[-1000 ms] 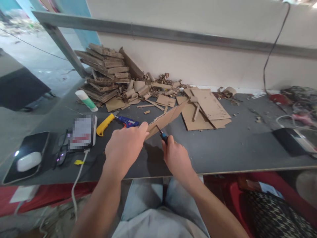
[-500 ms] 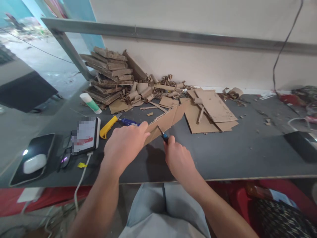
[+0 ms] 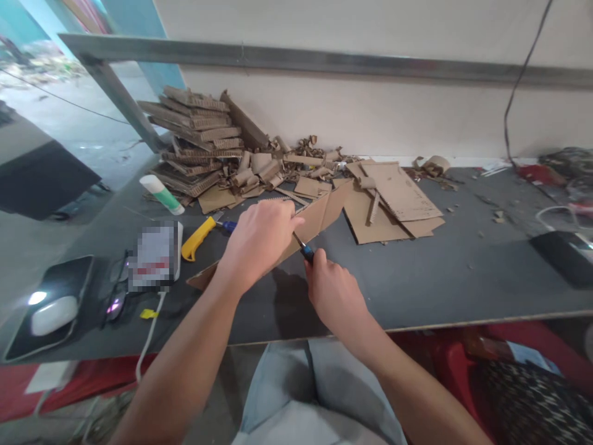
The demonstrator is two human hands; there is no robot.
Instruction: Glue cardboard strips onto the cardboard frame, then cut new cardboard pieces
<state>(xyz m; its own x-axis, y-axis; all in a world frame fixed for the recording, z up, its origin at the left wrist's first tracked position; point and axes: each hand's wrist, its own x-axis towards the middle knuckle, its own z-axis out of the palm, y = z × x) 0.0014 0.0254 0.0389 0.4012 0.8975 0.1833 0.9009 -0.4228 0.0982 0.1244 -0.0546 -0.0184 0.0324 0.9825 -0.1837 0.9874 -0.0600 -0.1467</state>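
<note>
My left hand point(image 3: 259, 238) is closed over the upper edge of a long cardboard strip point(image 3: 319, 217), which stands on its edge at a slant across the desk. In my right hand point(image 3: 336, 289) is a slim tool point(image 3: 306, 251) with a blue-and-black handle and a thin metal shaft or blade; I cannot tell which. Its tip meets the strip just beside my left fingers, which partly hide it. Behind my left hand lie a yellow-handled tool point(image 3: 198, 240) and a blue-handled one point(image 3: 228, 227), mostly covered.
Stacked cardboard pieces point(image 3: 199, 127) and curled scraps point(image 3: 262, 170) lie along the wall. Flat cardboard sheets point(image 3: 403, 194) rest right of centre. At left are a glue stick point(image 3: 162, 193), a blurred-screen device point(image 3: 155, 256), glasses point(image 3: 115, 303), and a phone point(image 3: 76, 275) under a white case point(image 3: 54, 315).
My left hand has moved right and up along the cardboard strip, nearer the tool tip. The strip's left end now shows behind my wrist. My right hand has barely moved.
</note>
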